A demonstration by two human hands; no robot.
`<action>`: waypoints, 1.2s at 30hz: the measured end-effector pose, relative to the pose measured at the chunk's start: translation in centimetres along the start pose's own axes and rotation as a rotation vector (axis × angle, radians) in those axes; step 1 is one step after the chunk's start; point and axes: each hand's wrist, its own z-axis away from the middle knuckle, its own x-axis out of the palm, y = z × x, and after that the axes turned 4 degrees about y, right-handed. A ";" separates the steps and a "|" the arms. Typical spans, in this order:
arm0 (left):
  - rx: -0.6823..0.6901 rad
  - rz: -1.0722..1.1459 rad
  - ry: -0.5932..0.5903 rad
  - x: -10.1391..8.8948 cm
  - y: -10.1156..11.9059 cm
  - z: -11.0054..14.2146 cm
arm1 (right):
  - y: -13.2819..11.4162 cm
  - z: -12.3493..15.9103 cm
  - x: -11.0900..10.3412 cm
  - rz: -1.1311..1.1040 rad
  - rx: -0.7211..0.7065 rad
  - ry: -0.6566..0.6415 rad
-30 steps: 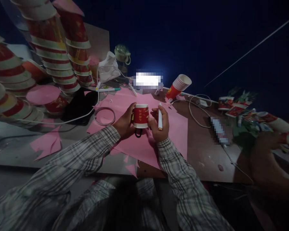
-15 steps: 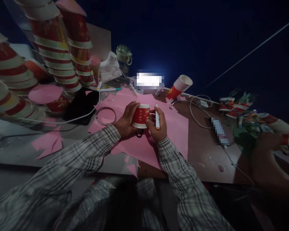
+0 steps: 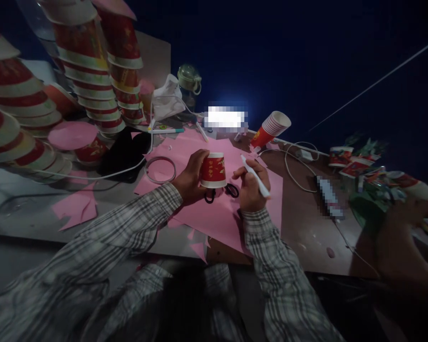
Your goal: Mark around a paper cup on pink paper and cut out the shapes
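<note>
My left hand [image 3: 190, 175] is closed around the left side of a red and white paper cup [image 3: 214, 170], held upside down with its narrow end up. Gold markings show on the cup's red band. To the right of the cup, and apart from it, my right hand [image 3: 252, 187] grips a white marker [image 3: 256, 176] slantwise, its tip pointing up and left. Beneath both hands lies a large pink paper sheet [image 3: 199, 209]. Black scissors handles [image 3: 231, 190] show on the sheet just below the cup; the blades are hidden.
Tall stacks of paper cups [image 3: 89, 80] rise at the left. A leaning cup stack [image 3: 271, 129] stands at the back. A tape ring [image 3: 160, 170], pink scraps [image 3: 76, 206], a black item [image 3: 124, 154] and cables surround the sheet. Another person's arm [image 3: 403, 237] reaches in at right.
My right hand has let go of the cup and moved right, and the marker in it has tilted from upright to slanting. The left hand keeps its hold. The view has shifted slightly.
</note>
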 end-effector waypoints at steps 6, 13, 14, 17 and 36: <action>0.001 0.018 0.052 0.3 -0.3 -0.1 | -1.2 0.1 -0.7 -0.150 0.169 -0.199; 0.029 -0.029 0.051 0.2 -0.1 -0.1 | -0.4 1.3 0.1 0.029 0.116 -0.143; 0.029 -0.027 0.052 0.2 -0.1 -0.1 | -0.3 1.4 0.2 0.031 0.115 -0.140; 0.034 -0.021 0.061 0.2 -0.2 0.0 | -0.1 1.6 0.4 0.045 0.109 -0.128; 0.043 -0.009 0.047 0.1 0.1 -0.1 | 0.0 1.6 0.2 0.132 0.041 -0.080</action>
